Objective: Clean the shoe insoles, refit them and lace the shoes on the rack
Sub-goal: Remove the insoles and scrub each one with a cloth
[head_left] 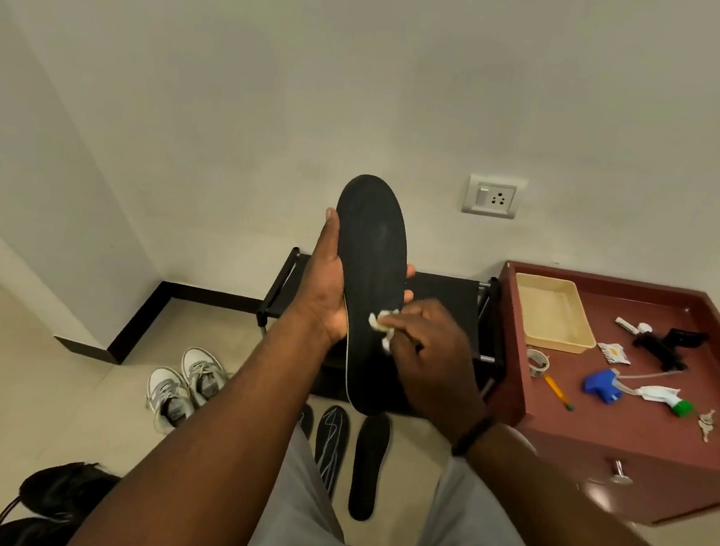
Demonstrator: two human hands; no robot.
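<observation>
Far left, floor: black shoes (54,503) at bottom edge, partly cut off. Next, pair of grey-white sneakers (184,383) on the tiles, laced, no readable branding.

Centre: left hand (325,287) grips a black insole (370,283) upright, thumb along its left edge, fingertips wrapping the right edge. Insole is held in the air in front of the black shoe rack (449,301). Right hand (434,353) pinches a white wipe (381,324) against the insole's lower face; black band on that wrist.

Below, on the floor between the legs: three more insoles, one with pale squiggle lines (331,440), one plain black (369,467), a third mostly hidden.

Right: wall socket (492,196), red-brown cabinet (600,435) carrying beige tray (553,313), tape roll (537,363), pencil (557,392), blue spray head (602,385), keys (705,424). No legible text anywhere.
</observation>
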